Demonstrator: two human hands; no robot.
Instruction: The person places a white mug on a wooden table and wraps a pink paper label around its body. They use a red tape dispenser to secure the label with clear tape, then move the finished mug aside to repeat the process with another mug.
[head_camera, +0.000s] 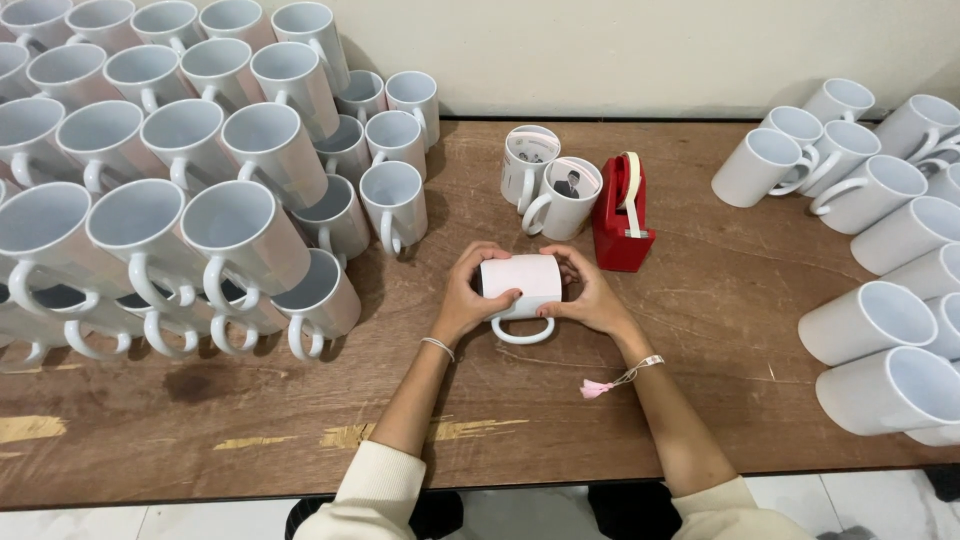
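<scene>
A white mug (522, 282) wrapped in a pale sheet lies on its side on the wooden table (700, 330), handle toward me. My left hand (466, 297) grips its left end. My right hand (590, 293) grips its right end, fingers curled over the top. Just beyond stand two mugs with printed paper wraps (545, 180). A red tape dispenser (622, 215) with a pale tape roll stands to their right.
Several plain white mugs are stacked in tilted layers at the left (200, 180). More white mugs lie on their sides at the right (880, 250). A wall runs along the table's far edge. The near edge meets a tiled floor.
</scene>
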